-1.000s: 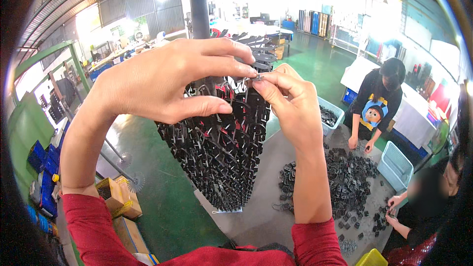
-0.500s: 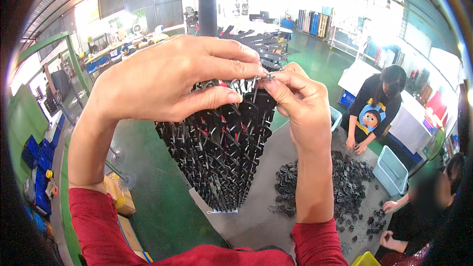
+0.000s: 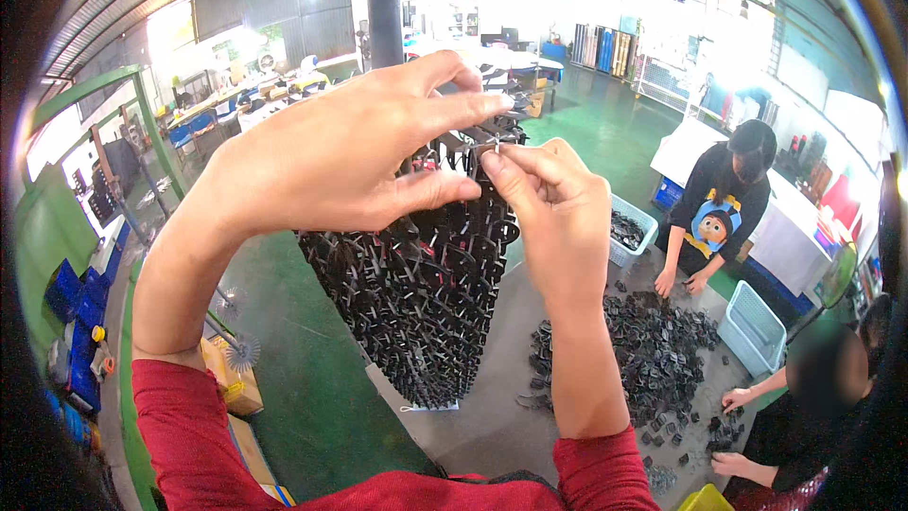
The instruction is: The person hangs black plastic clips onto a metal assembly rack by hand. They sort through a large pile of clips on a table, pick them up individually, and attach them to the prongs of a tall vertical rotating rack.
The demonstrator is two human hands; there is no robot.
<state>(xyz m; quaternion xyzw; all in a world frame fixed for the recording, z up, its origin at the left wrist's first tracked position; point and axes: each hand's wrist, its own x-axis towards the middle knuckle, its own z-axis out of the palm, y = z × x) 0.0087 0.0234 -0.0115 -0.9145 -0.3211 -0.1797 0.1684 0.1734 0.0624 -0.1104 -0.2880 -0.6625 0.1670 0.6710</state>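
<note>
In front of me stands a tall, tapering mass of black strips (image 3: 407,312) studded with shiny metal prongs and bits of red. My left hand (image 3: 331,151) reaches around its top from the left. The fingers and thumb are spread apart on either side of the upper strips, gripping nothing that I can see. Beside it, my right hand (image 3: 553,199) pinches a small metal piece (image 3: 497,146) between thumb and index finger, at the upper right edge of the mass. Whether that piece is joined to a strip is hidden by the fingers.
A grey table (image 3: 492,416) holds a heap of small black parts (image 3: 643,360). Blue baskets (image 3: 752,322) stand at the right. One co-worker (image 3: 724,208) works across the table; another person's hands (image 3: 742,402) are at the lower right. A dark post (image 3: 385,9) rises behind.
My left hand has opened wider, its fingers lifting from the right fingertips. My right hand has shifted slightly left with its pinch held. The co-workers' hands have moved a little.
</note>
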